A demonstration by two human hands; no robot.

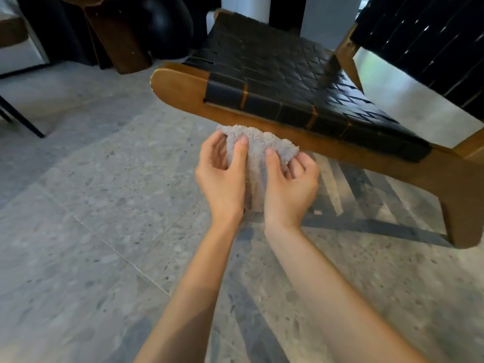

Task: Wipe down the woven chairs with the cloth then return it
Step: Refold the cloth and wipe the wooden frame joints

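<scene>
A fluffy grey cloth is bunched between both hands just below the front wooden rail of a low chair. My left hand grips its left side with the thumb on top. My right hand grips its right side, thumb pressed into the pile. The woven chair has a black strap seat on a brown wooden frame and stands in front of me, tilted in view. Its black woven backrest rises at the upper right.
Grey speckled floor tiles spread below and to the left. A dark wooden stool base and a round black object stand behind the chair at the upper left. A thin black furniture leg crosses the far left.
</scene>
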